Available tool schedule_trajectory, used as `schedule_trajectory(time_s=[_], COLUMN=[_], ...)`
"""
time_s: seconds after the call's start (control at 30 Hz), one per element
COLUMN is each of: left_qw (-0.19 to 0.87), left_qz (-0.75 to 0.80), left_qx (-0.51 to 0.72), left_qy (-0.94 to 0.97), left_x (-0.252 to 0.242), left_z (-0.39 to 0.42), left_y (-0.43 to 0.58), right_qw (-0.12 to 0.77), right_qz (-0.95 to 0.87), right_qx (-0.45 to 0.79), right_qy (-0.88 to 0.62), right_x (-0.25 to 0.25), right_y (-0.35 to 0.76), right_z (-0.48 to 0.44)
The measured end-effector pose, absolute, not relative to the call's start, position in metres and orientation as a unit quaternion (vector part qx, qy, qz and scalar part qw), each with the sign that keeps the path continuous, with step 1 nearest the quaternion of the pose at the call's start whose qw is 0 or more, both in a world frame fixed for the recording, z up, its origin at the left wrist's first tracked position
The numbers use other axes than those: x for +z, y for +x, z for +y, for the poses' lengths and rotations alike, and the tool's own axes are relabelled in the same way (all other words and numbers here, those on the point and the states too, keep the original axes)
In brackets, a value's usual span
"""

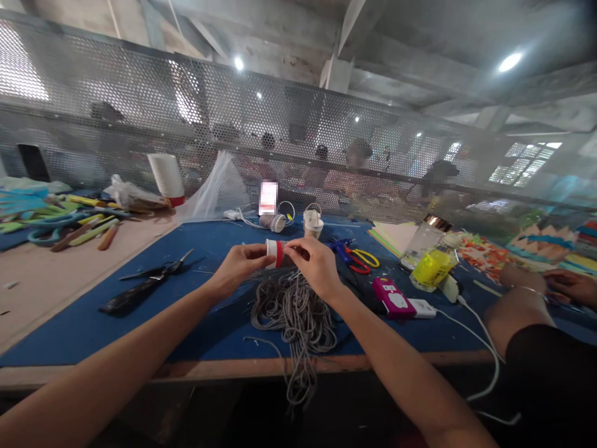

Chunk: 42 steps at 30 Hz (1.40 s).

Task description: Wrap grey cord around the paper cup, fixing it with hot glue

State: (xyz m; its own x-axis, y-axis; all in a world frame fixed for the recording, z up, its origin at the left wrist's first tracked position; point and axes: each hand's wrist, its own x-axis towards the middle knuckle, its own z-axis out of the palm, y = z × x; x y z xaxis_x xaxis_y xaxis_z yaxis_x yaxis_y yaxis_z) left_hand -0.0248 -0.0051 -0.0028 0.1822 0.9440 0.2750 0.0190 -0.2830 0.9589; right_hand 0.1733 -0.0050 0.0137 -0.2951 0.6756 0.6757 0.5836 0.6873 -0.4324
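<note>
A small white paper cup (273,254) with a red band lies on its side in the air over the blue mat. My left hand (237,269) is closed around its left end, thumb and fingers pinching it. My right hand (318,266) is at the banded end, its fingers pressed together; what they pinch is hidden. Under both hands spreads a loose heap of grey cord (298,311), with strands hanging over the table's front edge. Behind the hands lie a cord-wrapped cup (272,223) on its side and an upright light-coloured cup with a looped handle (312,221).
Black pliers-like tool (149,283) lies left; blue scissors (60,227) are farther left. Stacked paper cups (166,177) and a lit phone (268,198) stand behind. Red-and-yellow-handled tools (364,260), a magenta power bank (392,298) and a glass bottle (425,241) are right, beside another person's arm (517,305).
</note>
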Motion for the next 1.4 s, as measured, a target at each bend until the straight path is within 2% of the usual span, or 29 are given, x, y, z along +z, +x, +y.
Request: schedule_trajectory(time_s=[1.4], left_qw=[0.485], left_qz=[0.375], left_qx=[0.455], left_qy=[0.646], left_x=[0.006], left_z=[-0.014], left_y=[-0.022], right_qw=[0.485], right_qz=[-0.787], right_qx=[0.034], right_qy=[-0.380], right_x=[0.011], right_y=[0.174], right_z=[0.008])
